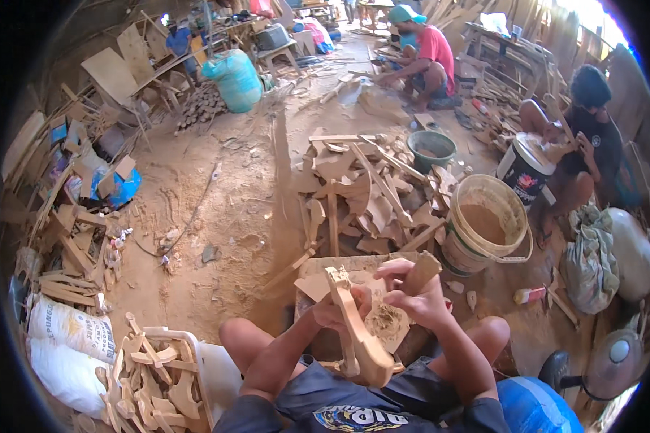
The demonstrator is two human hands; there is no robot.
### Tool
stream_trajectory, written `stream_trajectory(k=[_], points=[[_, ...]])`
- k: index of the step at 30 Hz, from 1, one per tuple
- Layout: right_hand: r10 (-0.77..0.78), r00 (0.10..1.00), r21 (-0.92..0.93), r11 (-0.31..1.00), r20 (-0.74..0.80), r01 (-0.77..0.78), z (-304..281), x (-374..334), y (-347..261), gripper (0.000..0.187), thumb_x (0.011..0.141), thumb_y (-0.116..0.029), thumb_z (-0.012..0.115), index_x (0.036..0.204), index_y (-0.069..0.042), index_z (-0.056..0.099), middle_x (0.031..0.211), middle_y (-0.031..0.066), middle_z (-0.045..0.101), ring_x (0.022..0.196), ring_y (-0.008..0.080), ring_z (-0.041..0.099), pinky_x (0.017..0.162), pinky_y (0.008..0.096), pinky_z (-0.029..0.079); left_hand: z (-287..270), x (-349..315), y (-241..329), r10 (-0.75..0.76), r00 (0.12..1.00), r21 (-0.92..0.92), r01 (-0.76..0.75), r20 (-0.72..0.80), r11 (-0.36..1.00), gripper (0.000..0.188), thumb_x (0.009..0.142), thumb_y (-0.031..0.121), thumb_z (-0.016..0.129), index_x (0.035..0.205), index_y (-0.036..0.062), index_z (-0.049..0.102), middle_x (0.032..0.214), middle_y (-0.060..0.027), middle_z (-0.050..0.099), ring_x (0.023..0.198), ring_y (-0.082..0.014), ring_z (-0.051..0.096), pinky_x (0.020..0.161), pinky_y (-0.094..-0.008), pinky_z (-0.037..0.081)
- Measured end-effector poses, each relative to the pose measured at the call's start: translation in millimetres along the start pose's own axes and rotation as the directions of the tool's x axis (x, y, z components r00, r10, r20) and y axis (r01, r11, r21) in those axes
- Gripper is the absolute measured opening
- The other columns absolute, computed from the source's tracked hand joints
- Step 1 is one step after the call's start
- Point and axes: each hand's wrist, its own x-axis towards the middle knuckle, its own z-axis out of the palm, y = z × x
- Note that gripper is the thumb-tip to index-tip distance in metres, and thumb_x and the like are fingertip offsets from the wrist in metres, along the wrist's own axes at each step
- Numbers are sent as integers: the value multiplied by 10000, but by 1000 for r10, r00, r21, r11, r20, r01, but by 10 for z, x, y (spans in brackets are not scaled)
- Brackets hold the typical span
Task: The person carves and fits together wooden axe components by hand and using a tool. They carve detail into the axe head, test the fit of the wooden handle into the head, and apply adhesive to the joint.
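Observation:
Over my lap, my left hand (329,312) is closed round a curved, carved wooden piece (361,335). Its rough, jagged end points away from me, and its thicker rounded end lies near my shirt. To the right my raised right hand (420,297) grips a short, flat wooden block (423,271), apart from the carved piece. Beneath both hands is a low wooden work board (310,268), with a crumbly tan patch of filler or sawdust (387,320) on it.
Beyond the board lies a heap of cut wood (365,195). A white bucket (466,252) of brown powder or paste stands right of it. A tub of wooden parts (220,368) sits at my left. Two people work farther off; a fan (617,353) stands at right.

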Motion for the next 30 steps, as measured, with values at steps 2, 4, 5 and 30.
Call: stream_trajectory(k=[2, 4, 5, 30], points=[[23, 1000, 6, 1000, 7, -23, 118, 9, 13, 322, 921, -19, 862, 1219, 2, 739, 894, -27, 627, 804, 35, 569, 692, 225, 468, -169, 79, -178, 159, 986, 237, -166, 49, 957, 338, 879, 215, 821, 1072, 24, 619, 818, -14, 583, 597, -75, 535, 487, -235, 371], [8, 999, -126, 992, 35, -4, 99, 24, 27, 316, 962, -42, 832, 1255, 9, 724, 884, -15, 682, 771, 31, 614, 676, 222, 499, -198, 24, -214, -24, 998, 24, 26, -61, 999, 336, 826, 257, 847, 996, 40, 655, 810, -48, 609, 634, -140, 578, 564, -278, 443], [13, 1000, -126, 992, 28, -10, 104, 22, 5, 316, 962, -42, 832, 1255, 9, 724, 884, -15, 682, 771, 31, 614, 676, 222, 499, -229, 14, -284, -29, 998, 17, 30, -59, 999, 336, 826, 257, 847, 996, 40, 655, 810, -48, 609, 634, -140, 578, 564, -278, 443], [86, 987, -610, 778, -138, -153, -210, 98, 51, 194, 1027, -155, 773, 1131, 8, 794, 924, 114, 806, 796, 126, 685, 740, 332, 579, 103, 245, -230, 98, 983, -407, -26, 158, 913, 571, 827, 449, 879, 971, -21, 589, 800, -13, 542, 712, -194, 685, 598, -289, 548]])
